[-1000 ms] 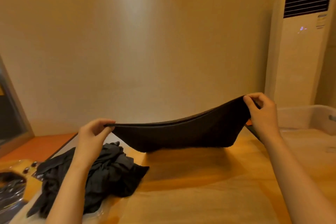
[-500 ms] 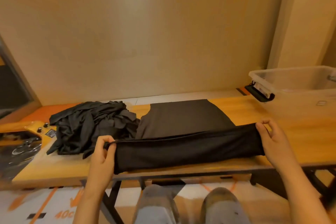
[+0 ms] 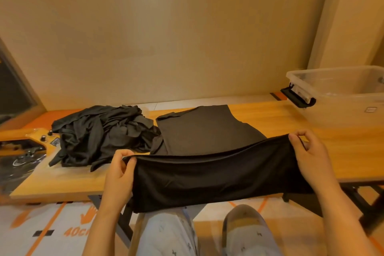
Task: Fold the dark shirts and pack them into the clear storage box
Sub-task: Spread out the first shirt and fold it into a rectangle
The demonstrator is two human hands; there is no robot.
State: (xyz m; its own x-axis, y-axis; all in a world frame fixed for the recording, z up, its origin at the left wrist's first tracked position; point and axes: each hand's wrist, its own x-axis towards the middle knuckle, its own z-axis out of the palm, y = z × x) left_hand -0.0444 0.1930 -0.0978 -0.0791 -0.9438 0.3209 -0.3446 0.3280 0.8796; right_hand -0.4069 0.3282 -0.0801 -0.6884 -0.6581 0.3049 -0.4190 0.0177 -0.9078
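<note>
Head view: left hand and right hand each pinch a corner of the dark shirt, part-spread on the table. Folding under way; next, fold flat, then clear storage box.

head-worn wide-angle view, facing forward and down, table close, edges seemingly warped

Both bare forearms are reaching up from the frame's bottom edge. The left hand, centre-left, is pinching one corner of the dark shirt; the right hand, centre-right and slightly higher, is pinching the other.
</note>
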